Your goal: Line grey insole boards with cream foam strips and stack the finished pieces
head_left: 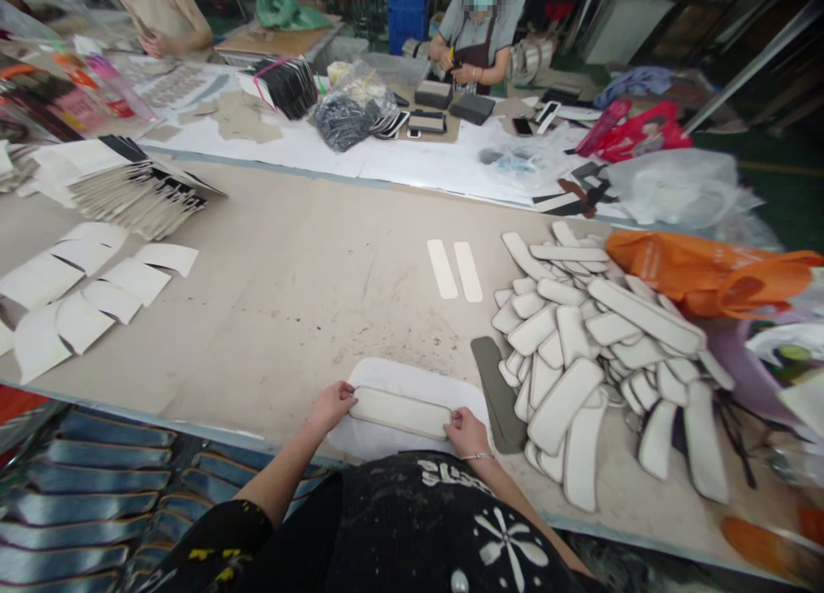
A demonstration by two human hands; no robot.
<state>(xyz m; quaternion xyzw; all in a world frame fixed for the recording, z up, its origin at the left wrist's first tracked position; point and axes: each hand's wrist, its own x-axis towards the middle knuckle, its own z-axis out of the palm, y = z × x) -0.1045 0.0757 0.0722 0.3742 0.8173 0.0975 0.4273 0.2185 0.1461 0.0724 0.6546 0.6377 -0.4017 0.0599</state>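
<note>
Table — 2 hands w/ 1 pale strip, 2 strips nearby

Open middle, crowded sides
Bare desk spans the centre, broken by two pale strips; the heaped pieces block the right, while flat white pieces and a fanned stack obstruct the left.

The single view looks from the wearer's head, facing forward and steeply down past the black, white-patterned garment at close range, across the broad beige paper-covered table to the farther white-covered table, with no second view sharing any part
</note>
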